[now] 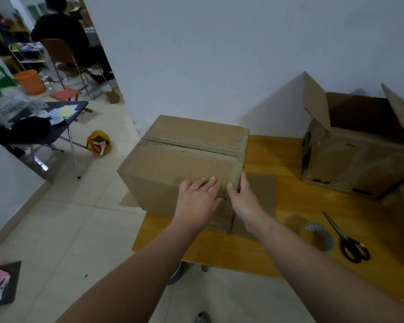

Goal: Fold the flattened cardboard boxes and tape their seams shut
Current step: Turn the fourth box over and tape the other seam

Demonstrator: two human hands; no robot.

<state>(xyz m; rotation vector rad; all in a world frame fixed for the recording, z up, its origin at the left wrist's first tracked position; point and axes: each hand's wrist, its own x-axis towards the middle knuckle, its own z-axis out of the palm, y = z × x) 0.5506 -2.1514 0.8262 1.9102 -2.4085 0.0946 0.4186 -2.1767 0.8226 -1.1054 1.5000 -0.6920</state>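
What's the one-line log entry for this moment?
closed box on table | left hand flat on near face | right hand presses near-right corner | tape roll, scissors idle on table

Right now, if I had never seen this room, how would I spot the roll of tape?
Find the yellow table by the white wall. Near its front right corner, just left of the black-handled scissors, sits the roll of tape. Unlike the long, dark scissors, it is round and see-through.
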